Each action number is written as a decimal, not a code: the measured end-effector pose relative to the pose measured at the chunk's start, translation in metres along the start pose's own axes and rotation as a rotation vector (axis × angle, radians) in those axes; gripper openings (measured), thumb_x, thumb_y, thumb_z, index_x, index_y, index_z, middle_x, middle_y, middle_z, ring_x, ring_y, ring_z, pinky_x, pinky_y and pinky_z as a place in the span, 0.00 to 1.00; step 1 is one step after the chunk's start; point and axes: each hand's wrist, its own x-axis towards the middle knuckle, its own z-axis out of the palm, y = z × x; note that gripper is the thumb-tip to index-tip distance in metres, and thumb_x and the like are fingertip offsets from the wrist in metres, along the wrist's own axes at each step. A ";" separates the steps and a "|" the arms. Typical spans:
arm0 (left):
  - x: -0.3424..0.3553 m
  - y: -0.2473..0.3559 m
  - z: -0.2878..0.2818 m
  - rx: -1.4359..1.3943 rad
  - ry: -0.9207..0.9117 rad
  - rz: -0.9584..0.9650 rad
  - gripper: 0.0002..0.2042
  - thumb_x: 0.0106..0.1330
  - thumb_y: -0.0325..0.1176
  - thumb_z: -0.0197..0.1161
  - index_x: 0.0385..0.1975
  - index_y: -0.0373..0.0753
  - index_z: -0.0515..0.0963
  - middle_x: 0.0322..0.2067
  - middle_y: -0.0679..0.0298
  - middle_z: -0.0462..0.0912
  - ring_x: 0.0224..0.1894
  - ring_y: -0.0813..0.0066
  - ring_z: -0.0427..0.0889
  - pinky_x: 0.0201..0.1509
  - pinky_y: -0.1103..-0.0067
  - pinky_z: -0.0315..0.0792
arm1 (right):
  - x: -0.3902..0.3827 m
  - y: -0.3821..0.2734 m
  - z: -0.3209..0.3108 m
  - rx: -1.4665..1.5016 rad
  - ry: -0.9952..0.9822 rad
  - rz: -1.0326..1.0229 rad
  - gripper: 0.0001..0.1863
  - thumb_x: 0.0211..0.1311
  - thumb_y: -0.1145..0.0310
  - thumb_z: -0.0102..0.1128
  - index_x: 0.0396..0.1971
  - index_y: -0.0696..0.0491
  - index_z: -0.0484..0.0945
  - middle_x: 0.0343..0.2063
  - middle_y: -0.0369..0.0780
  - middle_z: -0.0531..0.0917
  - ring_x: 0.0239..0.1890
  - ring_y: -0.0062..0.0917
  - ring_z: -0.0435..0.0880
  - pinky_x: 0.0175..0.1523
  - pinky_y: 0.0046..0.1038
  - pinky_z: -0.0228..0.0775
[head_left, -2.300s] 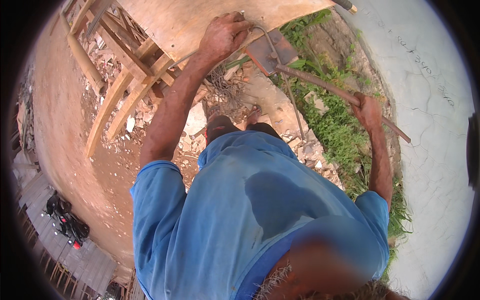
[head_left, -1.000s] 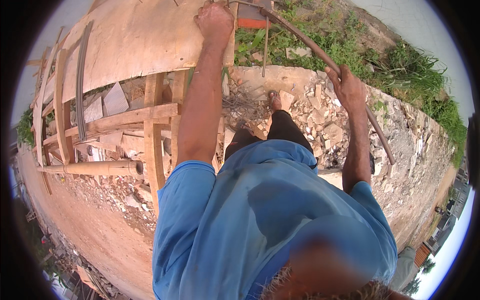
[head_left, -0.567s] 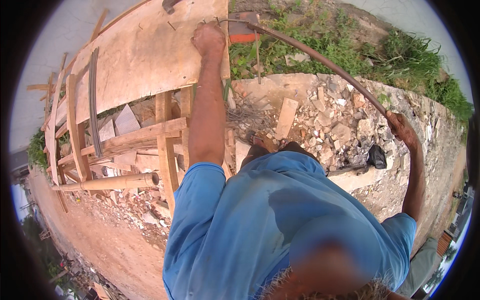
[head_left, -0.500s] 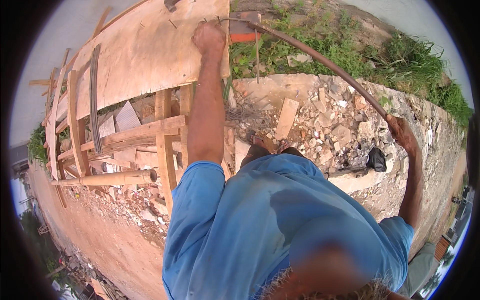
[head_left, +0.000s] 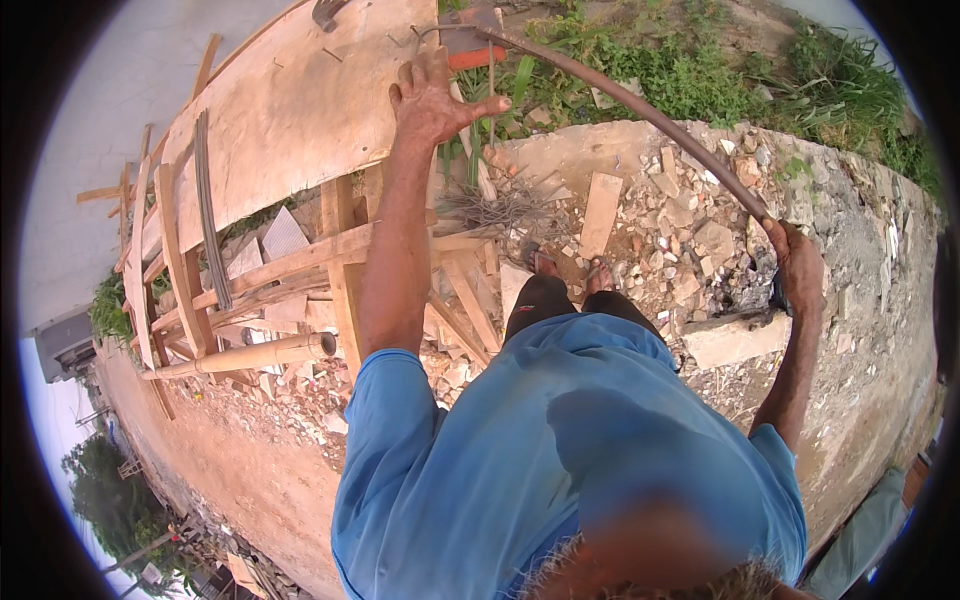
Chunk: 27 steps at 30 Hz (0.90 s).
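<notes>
In my right hand (head_left: pixel 795 262) I grip the lower end of a long, rusty brown metal bar (head_left: pixel 640 105), held at my right side. The bar arcs up and left to the plywood sheet (head_left: pixel 270 120), where its far end narrows into a thin curved tip (head_left: pixel 445 28) by the board's right edge. A thin rod (head_left: pixel 491 95) hangs down near that end. My left hand (head_left: pixel 432 100) is open, fingers spread, over the right edge of the plywood, with nothing in it. Several nails, one nail (head_left: pixel 333 55) among them, stand up from the board.
At the board's far edge lies a dark hammer-like head (head_left: pixel 325 14). Thin rods (head_left: pixel 208 200) lean over the board's front. Below are timber supports (head_left: pixel 342 270) and a bamboo pole (head_left: pixel 240 356). Rubble (head_left: pixel 690 245) covers the ground by my feet; weeds (head_left: pixel 660 75) grow beyond a low concrete edge.
My left hand has gone from closed at the board's right edge to open with fingers spread, slightly nearer me. My right hand still grips the bar.
</notes>
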 end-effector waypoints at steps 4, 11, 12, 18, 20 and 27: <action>-0.008 -0.003 0.008 0.088 0.051 0.088 0.53 0.40 0.75 0.68 0.68 0.50 0.69 0.72 0.40 0.54 0.75 0.41 0.47 0.73 0.44 0.45 | -0.012 -0.004 0.013 -0.002 -0.074 0.073 0.37 0.70 0.33 0.41 0.40 0.55 0.82 0.21 0.51 0.78 0.28 0.51 0.78 0.36 0.45 0.67; -0.006 -0.012 0.008 0.022 0.073 0.163 0.25 0.44 0.62 0.72 0.38 0.55 0.89 0.70 0.50 0.62 0.73 0.41 0.51 0.71 0.44 0.45 | -0.052 -0.026 0.027 0.031 -0.032 0.104 0.36 0.71 0.34 0.41 0.48 0.52 0.83 0.24 0.51 0.81 0.34 0.53 0.81 0.39 0.46 0.69; -0.006 -0.012 0.006 -0.003 0.087 0.177 0.22 0.45 0.61 0.72 0.35 0.54 0.90 0.69 0.53 0.64 0.72 0.41 0.52 0.71 0.44 0.46 | -0.058 -0.031 0.028 0.042 -0.038 0.116 0.36 0.71 0.34 0.41 0.47 0.53 0.83 0.24 0.51 0.81 0.34 0.52 0.81 0.39 0.46 0.69; -0.005 -0.015 0.007 -0.053 0.048 0.193 0.17 0.48 0.55 0.70 0.27 0.50 0.90 0.62 0.63 0.76 0.69 0.40 0.56 0.70 0.44 0.48 | -0.085 -0.055 0.029 0.049 -0.097 0.184 0.37 0.71 0.34 0.41 0.37 0.57 0.82 0.20 0.50 0.78 0.29 0.50 0.80 0.36 0.45 0.68; -0.004 -0.018 0.009 -0.086 0.061 0.204 0.17 0.48 0.55 0.70 0.27 0.49 0.90 0.61 0.64 0.78 0.69 0.39 0.56 0.70 0.43 0.47 | -0.096 -0.065 0.030 0.108 -0.065 0.186 0.37 0.72 0.34 0.41 0.35 0.57 0.81 0.19 0.50 0.78 0.28 0.50 0.79 0.35 0.45 0.68; -0.006 -0.016 0.002 -0.126 -0.013 0.179 0.17 0.50 0.54 0.68 0.28 0.49 0.90 0.61 0.63 0.78 0.70 0.39 0.53 0.72 0.44 0.43 | -0.105 -0.072 0.023 0.075 -0.072 0.171 0.32 0.69 0.38 0.50 0.34 0.58 0.81 0.16 0.48 0.77 0.23 0.46 0.78 0.32 0.43 0.67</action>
